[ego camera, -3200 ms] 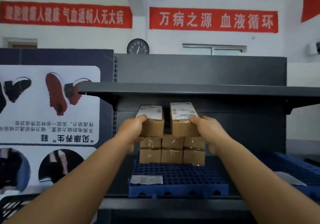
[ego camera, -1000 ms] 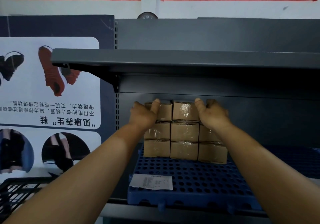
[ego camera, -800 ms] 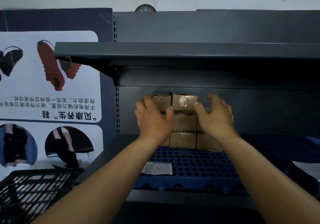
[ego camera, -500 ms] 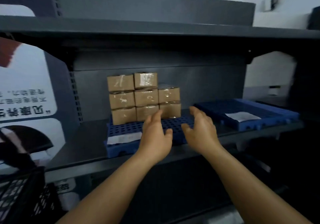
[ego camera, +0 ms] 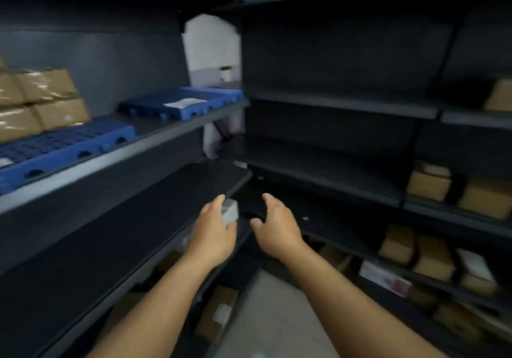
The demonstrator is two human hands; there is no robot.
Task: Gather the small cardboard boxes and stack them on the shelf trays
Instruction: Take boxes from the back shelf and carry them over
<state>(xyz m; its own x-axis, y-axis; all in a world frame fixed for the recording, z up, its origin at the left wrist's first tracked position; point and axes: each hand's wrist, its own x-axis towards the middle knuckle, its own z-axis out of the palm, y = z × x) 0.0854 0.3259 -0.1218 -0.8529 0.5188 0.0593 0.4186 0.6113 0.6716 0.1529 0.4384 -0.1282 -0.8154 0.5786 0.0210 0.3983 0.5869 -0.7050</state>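
Several small cardboard boxes [ego camera: 41, 100] stand stacked on a blue perforated tray [ego camera: 63, 147] at the far left, on the upper shelf. A second blue tray [ego camera: 180, 102] further along that shelf carries only a white paper slip. My left hand [ego camera: 213, 233] and my right hand [ego camera: 277, 227] hover side by side in the middle of the view, over the dark corner where two shelf units meet. Both have fingers spread and hold nothing. A small pale object [ego camera: 231, 212] sits right beside my left fingertips; blur hides what it is.
More cardboard boxes lie on the right-hand shelves [ego camera: 428, 183] and one level lower [ego camera: 433, 258]. Another box [ego camera: 216, 316] rests low near the pale floor. Dark grey shelf edges [ego camera: 318, 177] run across in front of my hands.
My hands let go of the stacked boxes and drew back and down. The view swung right and downward, so the stack now sits at the far left.
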